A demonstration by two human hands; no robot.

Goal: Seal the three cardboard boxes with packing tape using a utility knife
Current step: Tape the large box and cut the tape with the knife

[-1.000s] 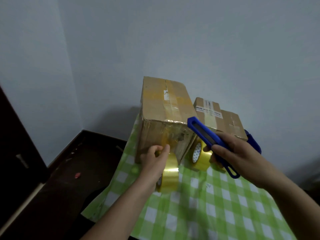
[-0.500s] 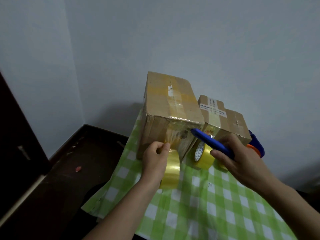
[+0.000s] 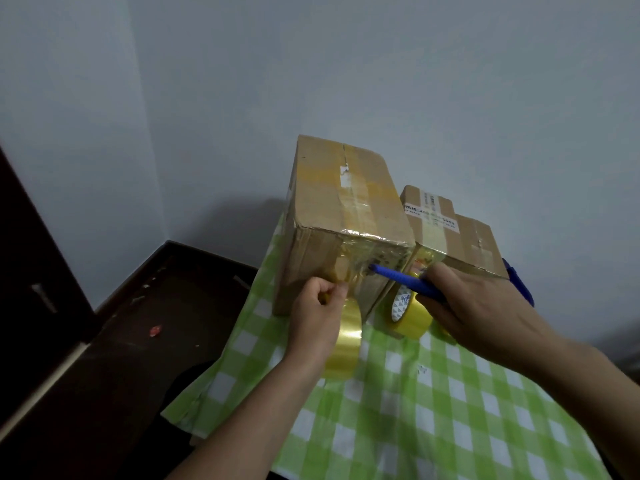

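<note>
A tall cardboard box (image 3: 341, 199) stands at the table's far left, with shiny tape running down its front face. My left hand (image 3: 317, 318) grips a yellow tape roll (image 3: 346, 344) against the lower front of that box. My right hand (image 3: 474, 311) holds a blue utility knife (image 3: 401, 280), its tip touching the taped front face just above the roll. Two smaller boxes sit to the right: one with a white label (image 3: 429, 216) and a lower one (image 3: 474, 247) behind my right hand.
A second yellow tape roll (image 3: 408, 311) stands on edge between the boxes and my right hand. A blue object (image 3: 519, 285) pokes out behind the small boxes. The green checked tablecloth (image 3: 433, 410) ends at the left over a dark floor (image 3: 114, 341). Grey walls are close behind.
The knife has swung down from above the box's corner until its tip meets the taped front face. My left hand has kept the roll pressed to the box.
</note>
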